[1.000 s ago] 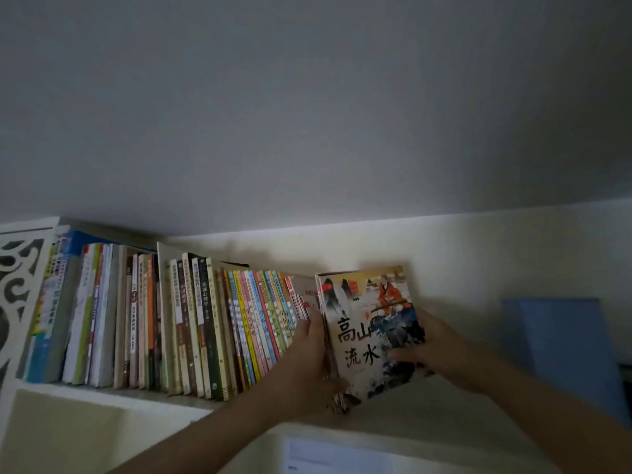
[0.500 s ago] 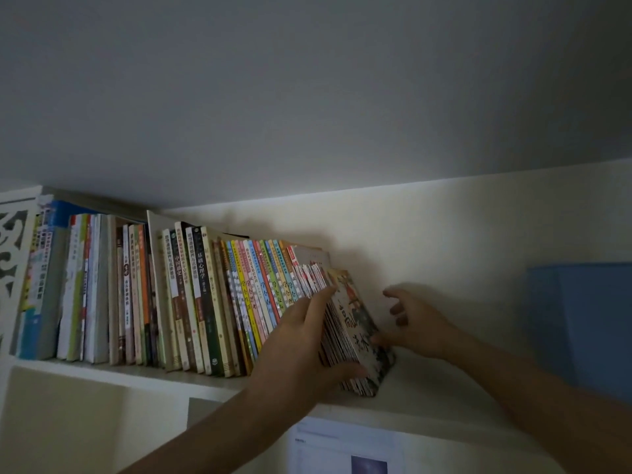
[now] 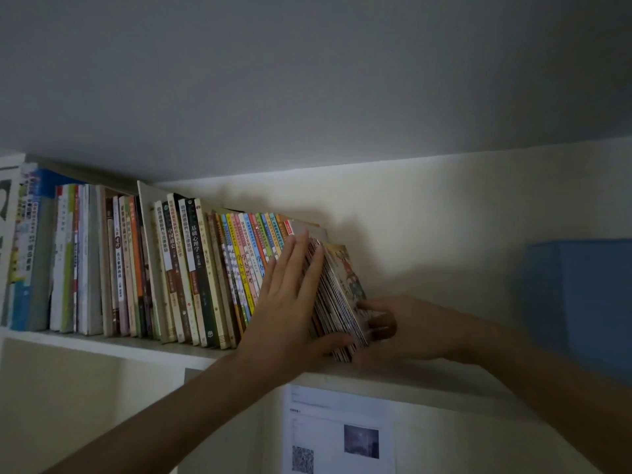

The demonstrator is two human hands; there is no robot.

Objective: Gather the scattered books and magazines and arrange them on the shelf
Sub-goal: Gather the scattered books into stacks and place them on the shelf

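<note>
A long row of books [image 3: 191,268] stands on the white shelf [image 3: 113,347], leaning to the left. At its right end sits a bundle of thin illustrated booklets [image 3: 342,295], tilted against the row. My left hand [image 3: 290,302] lies flat with straight fingers on the booklets' spines, its thumb under their lower edge. My right hand [image 3: 407,326] is at the bundle's right side, fingertips touching the outer cover near its bottom, the other fingers curled.
A blue box [image 3: 581,302] stands on the shelf at the far right, with bare shelf between it and the books. A printed sheet with a QR code [image 3: 338,436] hangs below the shelf. The ceiling is close above.
The booklet bundle has been turned from cover-facing to spine-out and pushed left against the row. My left hand flattened on the spines; my right hand moved in to the outer cover.
</note>
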